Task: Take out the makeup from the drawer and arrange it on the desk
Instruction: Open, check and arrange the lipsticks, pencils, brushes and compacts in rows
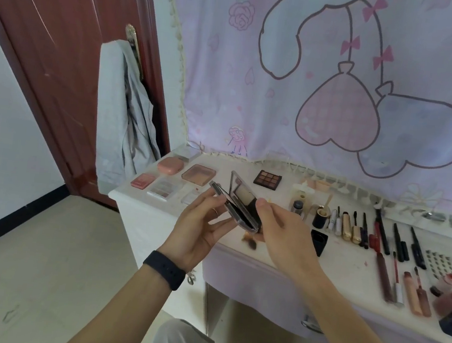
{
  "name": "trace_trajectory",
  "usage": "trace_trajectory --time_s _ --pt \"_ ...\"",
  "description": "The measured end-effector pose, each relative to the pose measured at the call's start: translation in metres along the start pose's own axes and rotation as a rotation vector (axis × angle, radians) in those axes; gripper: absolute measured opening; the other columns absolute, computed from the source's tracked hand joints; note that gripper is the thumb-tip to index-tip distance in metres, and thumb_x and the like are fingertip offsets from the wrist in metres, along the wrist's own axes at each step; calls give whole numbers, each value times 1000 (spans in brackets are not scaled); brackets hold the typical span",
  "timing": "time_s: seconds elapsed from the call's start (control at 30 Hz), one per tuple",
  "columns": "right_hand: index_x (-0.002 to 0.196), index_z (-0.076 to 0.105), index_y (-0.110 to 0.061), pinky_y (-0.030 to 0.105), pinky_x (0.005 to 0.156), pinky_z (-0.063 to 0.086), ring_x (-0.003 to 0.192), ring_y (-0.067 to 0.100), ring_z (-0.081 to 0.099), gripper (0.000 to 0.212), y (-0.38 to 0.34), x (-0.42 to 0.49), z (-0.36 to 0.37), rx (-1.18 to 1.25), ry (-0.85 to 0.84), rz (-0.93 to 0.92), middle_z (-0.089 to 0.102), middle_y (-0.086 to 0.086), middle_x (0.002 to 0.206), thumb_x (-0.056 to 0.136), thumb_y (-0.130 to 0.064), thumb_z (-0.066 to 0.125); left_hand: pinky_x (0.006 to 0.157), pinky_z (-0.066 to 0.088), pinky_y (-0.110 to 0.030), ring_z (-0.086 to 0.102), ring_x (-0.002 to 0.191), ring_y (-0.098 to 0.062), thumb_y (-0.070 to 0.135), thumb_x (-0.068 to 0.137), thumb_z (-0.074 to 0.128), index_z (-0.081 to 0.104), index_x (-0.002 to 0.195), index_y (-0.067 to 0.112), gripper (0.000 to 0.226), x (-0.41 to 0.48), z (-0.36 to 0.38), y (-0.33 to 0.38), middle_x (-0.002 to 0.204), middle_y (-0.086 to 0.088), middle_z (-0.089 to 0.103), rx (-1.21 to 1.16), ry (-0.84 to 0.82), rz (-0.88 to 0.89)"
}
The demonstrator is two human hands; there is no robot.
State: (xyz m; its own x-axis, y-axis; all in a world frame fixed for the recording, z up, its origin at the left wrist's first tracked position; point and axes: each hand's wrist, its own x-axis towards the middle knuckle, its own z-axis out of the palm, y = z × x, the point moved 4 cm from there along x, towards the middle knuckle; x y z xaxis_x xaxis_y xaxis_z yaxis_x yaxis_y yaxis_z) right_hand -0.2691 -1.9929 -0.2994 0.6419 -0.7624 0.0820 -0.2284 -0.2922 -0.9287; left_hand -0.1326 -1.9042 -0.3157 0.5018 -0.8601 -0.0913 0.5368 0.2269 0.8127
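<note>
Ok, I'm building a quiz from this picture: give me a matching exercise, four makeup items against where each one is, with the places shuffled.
Things:
1. open compact
2. pink rounded case
3. nine-pan eyeshadow palette
4. black square cap

Places:
A. back of the desk, by the curtain hem
B. held between the left hand and right hand
C. near the desk's back left corner
D. on the desk, just right of the right hand

Pairs: 1-B, 2-C, 3-A, 4-D
</note>
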Motion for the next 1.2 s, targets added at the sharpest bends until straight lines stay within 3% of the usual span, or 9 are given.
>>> trace_trajectory --time_s 0.17,0.3,0.4,0.5,0.57,0.67,0.8,1.1,1.2 --pt "100 74 -33 48 91 58 82 21 76 35 5 3 3 239 -28 74 78 1 92 105 -45 42 83 59 -32 65 112 -33 -5 86 59 56 134 5 49 -4 -28 14 126 -19 65 -16 -7 -85" --pt "110 73 -31 31 85 60 89 15 75 32 4 7 16 281 -63 89 78 -2 97 105 -43 44 81 60 -31 67 109 -33 -7 80 62 54 136 2 57 -9 -39 30 123 -19 67 94 7 -104" --pt "110 71 -31 21 77 58 90 10 74 30 3 8 30 286 -89 98 77 -4 100 105 -44 45 83 58 -29 69 108 -21 4 85 71 46 143 10 63 -10 -38 45 126 -6 67 450 37 -97" --pt "98 73 -38 31 89 58 93 9 74 31 7 10 43 252 -103 103 77 -8 100 103 -49 45 77 54 -21 64 103 -6 21 78 84 51 132 26 63 -8 -23 56 127 10 59 1038 -136 -66" --pt "98 74 -37 36 93 56 92 10 74 33 10 10 51 234 -104 110 77 -9 99 103 -50 44 78 54 -24 60 101 -11 32 69 88 57 117 33 57 -2 -19 50 114 3 62 1350 -266 -58" --pt "107 73 -28 31 89 58 91 12 74 34 11 10 59 268 -115 102 77 -4 100 105 -44 43 90 48 -31 35 118 -23 44 59 86 45 128 29 82 9 -35 47 120 -3 41 1647 -112 -146" --pt "103 73 -30 31 86 59 88 14 75 33 14 13 66 285 -100 111 78 -3 96 105 -44 43 95 39 -41 33 120 -30 62 53 79 34 137 34 99 15 -41 43 124 -2 38 1937 31 -127" --pt "117 68 -33 31 93 55 95 10 71 36 16 34 71 313 -104 137 74 -6 109 105 -48 37 101 38 -36 34 112 -22 42 65 86 43 124 43 73 36 -48 54 100 11 42 1644 -7 32" --pt "137 54 -30 29 107 42 120 9 56 38 26 38 75 -99 -74 29 59 -9 137 105 -44 39 100 42 -36 41 114 -23 43 64 86 44 101 51 57 55 -60 69 99 13 45 1554 98 57"
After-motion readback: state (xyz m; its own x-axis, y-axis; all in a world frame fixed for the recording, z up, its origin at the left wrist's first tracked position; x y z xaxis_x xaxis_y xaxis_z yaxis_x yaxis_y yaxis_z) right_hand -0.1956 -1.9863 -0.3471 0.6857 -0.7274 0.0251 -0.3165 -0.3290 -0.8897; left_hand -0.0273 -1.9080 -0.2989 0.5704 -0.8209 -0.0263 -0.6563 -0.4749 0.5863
